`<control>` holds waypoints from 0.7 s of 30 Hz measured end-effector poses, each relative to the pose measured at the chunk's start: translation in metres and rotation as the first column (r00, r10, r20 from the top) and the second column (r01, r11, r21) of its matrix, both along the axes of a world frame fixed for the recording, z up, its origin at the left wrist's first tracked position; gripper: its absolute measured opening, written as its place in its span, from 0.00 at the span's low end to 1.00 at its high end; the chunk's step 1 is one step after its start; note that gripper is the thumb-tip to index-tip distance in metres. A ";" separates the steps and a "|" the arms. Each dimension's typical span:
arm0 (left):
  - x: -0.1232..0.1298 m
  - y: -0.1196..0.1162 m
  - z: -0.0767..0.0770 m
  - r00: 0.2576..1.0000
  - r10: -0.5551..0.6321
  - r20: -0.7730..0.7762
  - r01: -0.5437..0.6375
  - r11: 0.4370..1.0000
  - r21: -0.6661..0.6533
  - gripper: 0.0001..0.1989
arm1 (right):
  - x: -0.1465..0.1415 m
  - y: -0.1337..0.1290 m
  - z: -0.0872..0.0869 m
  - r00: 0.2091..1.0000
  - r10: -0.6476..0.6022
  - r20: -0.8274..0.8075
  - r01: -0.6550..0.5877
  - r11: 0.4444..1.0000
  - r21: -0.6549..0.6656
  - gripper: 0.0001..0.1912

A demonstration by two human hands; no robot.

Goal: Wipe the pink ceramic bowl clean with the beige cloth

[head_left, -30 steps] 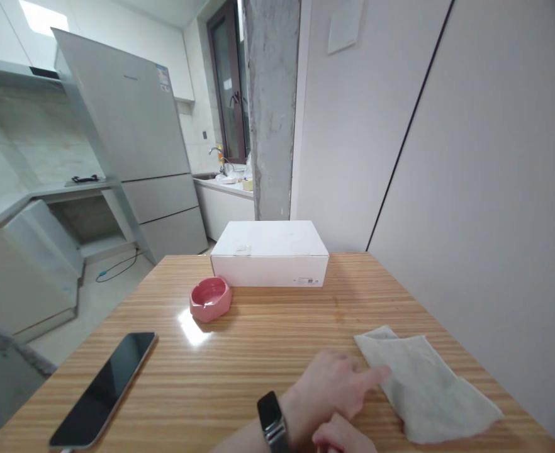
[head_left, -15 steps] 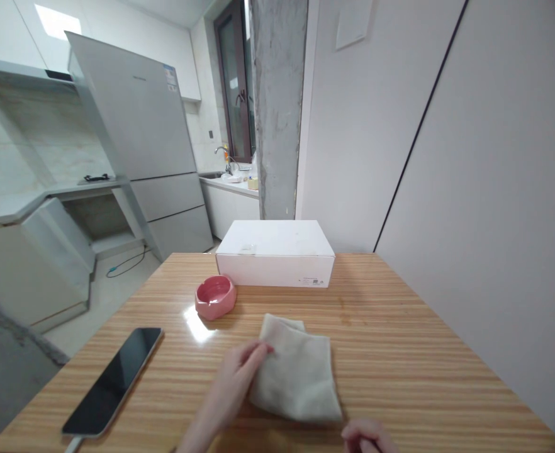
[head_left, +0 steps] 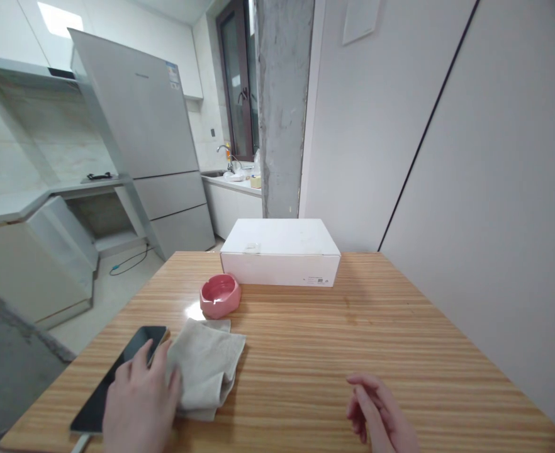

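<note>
My left hand (head_left: 140, 393) is over the right side of a black phone (head_left: 102, 393), palm down with its fingers apart. Its thumb side is beside the left edge of a folded beige cloth (head_left: 206, 365); blur hides whether they touch. The cloth lies right of the phone, with its lower right corner creased and folded over. My right hand (head_left: 379, 412) rests near the front edge of the table, fingers loosely bent and nothing in them. A pink ashtray (head_left: 219, 305) stands just behind the cloth.
A white box (head_left: 280, 268) sits at the back of the wooden table (head_left: 409, 352), right of the ashtray. A white cable (head_left: 81, 443) runs from the phone's near end. A white wall (head_left: 504, 189) stands along the right side. A grey fridge (head_left: 138, 113) is beyond the table.
The cloth has moved left, from the table's middle to beside the phone. My left hand has left the cloth's edge and moved left over the phone. More of my right hand shows.
</note>
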State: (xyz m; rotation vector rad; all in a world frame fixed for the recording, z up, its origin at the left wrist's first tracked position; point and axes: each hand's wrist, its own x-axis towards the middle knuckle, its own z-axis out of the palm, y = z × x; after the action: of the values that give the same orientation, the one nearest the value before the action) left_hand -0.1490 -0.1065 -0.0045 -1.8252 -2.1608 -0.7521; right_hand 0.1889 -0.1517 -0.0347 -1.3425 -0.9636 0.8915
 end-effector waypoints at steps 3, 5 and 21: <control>0.059 -0.011 -0.004 0.968 -0.250 0.004 0.238 0.925 0.297 0.14 | -0.004 0.013 -0.001 0.989 0.112 0.097 -0.106 0.992 -0.061 0.22; 0.099 -0.013 -0.012 0.816 -0.552 0.171 0.498 0.822 0.277 0.10 | -0.012 0.021 -0.003 0.971 0.197 0.132 -0.184 0.977 -0.105 0.22; 0.154 -0.007 -0.034 0.629 -0.668 0.397 0.742 0.669 -0.052 0.11 | -0.033 0.024 -0.011 0.823 0.354 0.443 -0.381 0.924 -0.032 0.21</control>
State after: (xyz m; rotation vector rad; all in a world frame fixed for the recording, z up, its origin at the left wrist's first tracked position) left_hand 0.0054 -0.1138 -0.0387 -2.9301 -1.6622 -1.0921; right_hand 0.1561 -0.1274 -0.0452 -1.3594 -1.6374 0.8467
